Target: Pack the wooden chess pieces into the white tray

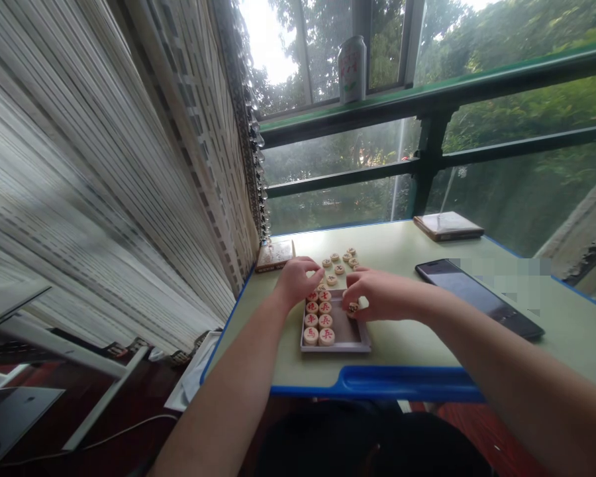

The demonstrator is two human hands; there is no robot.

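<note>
A shallow grey tray [345, 348] lies on the table in front of me, with two columns of round wooden Chinese chess pieces [326, 336] in its left part, their characters red. My right hand [377, 293] pinches a Chinese chess piece [352, 309] with a dark character over the tray's bare right part. At the tray's far left corner is my left hand [298, 281], fingers curled and closed toward the thumb; what they hold, if anything, is hidden. Beyond the tray, several loose pieces [338, 269] are scattered on the tabletop.
A phone [477, 298] lies on the table [288, 358] at the right. Flat boxes sit at the back left [275, 256] and back right [447, 225]. A can [352, 69] stands on the window ledge. Curtains [144, 146] hang close at the left.
</note>
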